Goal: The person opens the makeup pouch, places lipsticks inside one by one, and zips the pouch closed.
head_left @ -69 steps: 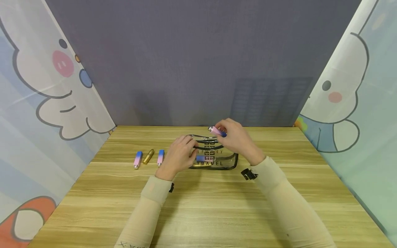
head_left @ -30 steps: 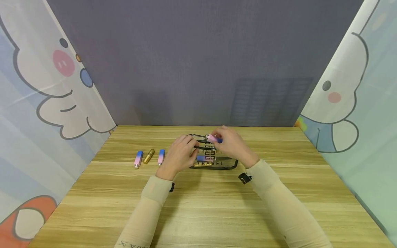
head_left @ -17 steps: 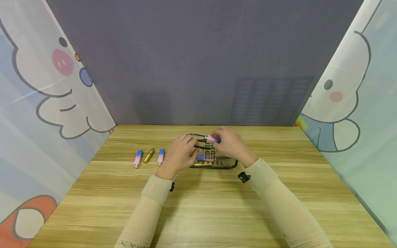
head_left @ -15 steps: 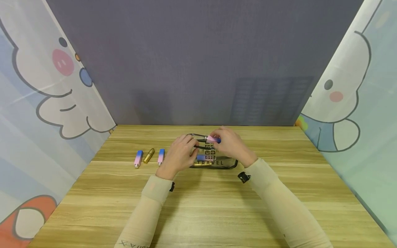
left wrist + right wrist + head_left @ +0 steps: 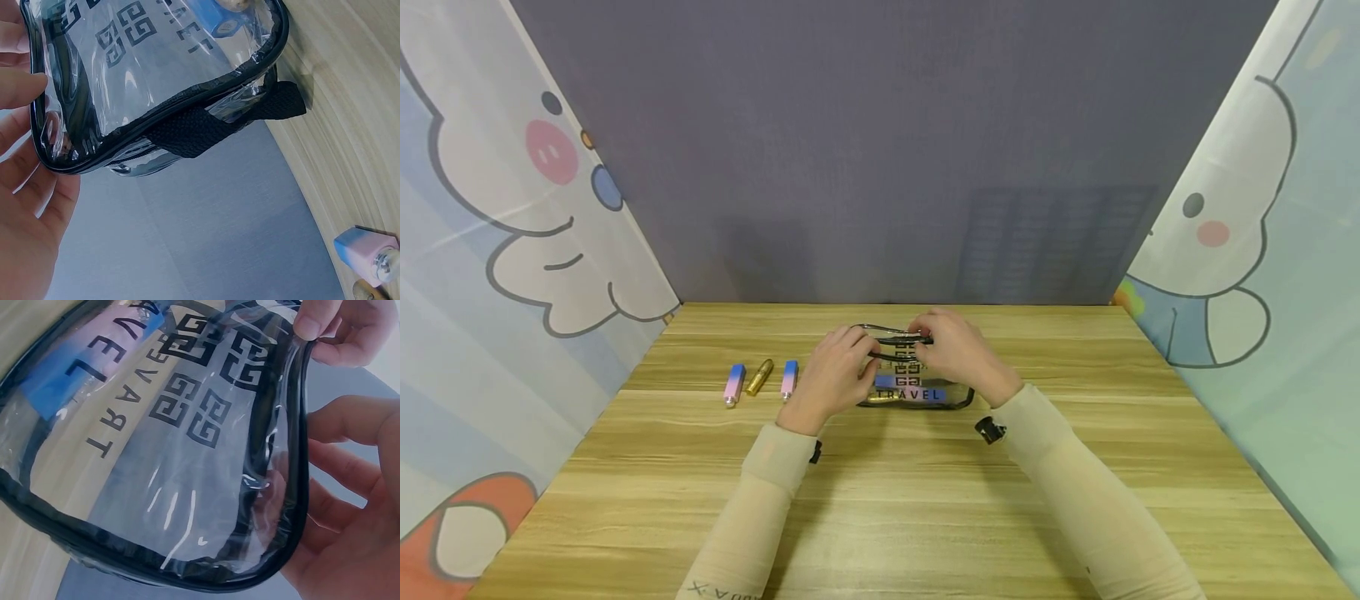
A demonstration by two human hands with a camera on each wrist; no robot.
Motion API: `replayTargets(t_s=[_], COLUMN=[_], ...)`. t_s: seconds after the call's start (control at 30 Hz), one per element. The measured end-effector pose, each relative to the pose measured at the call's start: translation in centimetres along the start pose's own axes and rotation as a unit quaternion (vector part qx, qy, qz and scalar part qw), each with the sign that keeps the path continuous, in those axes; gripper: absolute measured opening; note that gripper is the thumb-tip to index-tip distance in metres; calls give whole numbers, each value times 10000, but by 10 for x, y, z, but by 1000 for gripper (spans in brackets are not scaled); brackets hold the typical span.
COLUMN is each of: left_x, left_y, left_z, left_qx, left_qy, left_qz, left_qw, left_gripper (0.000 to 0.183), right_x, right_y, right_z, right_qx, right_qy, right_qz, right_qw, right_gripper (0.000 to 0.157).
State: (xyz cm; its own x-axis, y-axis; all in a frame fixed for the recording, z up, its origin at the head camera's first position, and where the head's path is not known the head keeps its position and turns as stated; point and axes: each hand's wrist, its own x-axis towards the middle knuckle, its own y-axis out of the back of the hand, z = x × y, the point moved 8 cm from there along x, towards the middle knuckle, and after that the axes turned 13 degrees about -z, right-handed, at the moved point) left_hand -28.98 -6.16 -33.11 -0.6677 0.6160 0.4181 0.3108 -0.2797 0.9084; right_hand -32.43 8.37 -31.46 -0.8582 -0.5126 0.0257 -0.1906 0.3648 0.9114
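A clear pouch (image 5: 957,402) with black piping and TRAVEL lettering stands on the table. My left hand (image 5: 838,371) pinches the left end of its mouth, thumb and fingers on the piping. At the right of the mouth, my right hand (image 5: 958,354) has its thumb and fingers apart, fingertips right at the rim (image 5: 304,481) and no tube between them. Through the plastic show blue-and-pink square tubes (image 5: 934,395) and a gold tube (image 5: 883,399) at the bottom. The front lettering partly covers them.
Left of my left hand, two blue-and-pink tubes with silver tips, one far left (image 5: 734,386) and one nearer (image 5: 789,380), lie with a gold bullet-shaped tube (image 5: 759,377) between them. A grey panel (image 5: 880,167) rises behind the wooden table (image 5: 880,517).
My right hand brought a blue-and-pink tube left and down to the pouch mouth and let it go. It now lies inside, at the bottom. My left hand has stayed on the rim.
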Motion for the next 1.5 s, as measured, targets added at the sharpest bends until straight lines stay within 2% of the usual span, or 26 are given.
replayTargets(t_s=[0.43,0.83,1.27,1.5], left_x=[-1,0,0,0], left_y=[0,-1,0,0], left_z=[0,0,2,1], left_qx=[2,29,60,3], left_qy=[-14,-37,-85,-39], left_qz=[24,68,98,91], left_qw=[10000,10000,9999,10000], left_gripper=[8,8,7,7], right_x=[-11,-28,-36,-36], right_y=[7,9,1,-2], right_z=[-3,2,7,9], right_qx=[47,574,142,139], right_qy=[62,101,89,-103], right_qz=[115,441,1031,1031], right_qw=[9999,9973,9945,9945], right_gripper=[28,27,16,13])
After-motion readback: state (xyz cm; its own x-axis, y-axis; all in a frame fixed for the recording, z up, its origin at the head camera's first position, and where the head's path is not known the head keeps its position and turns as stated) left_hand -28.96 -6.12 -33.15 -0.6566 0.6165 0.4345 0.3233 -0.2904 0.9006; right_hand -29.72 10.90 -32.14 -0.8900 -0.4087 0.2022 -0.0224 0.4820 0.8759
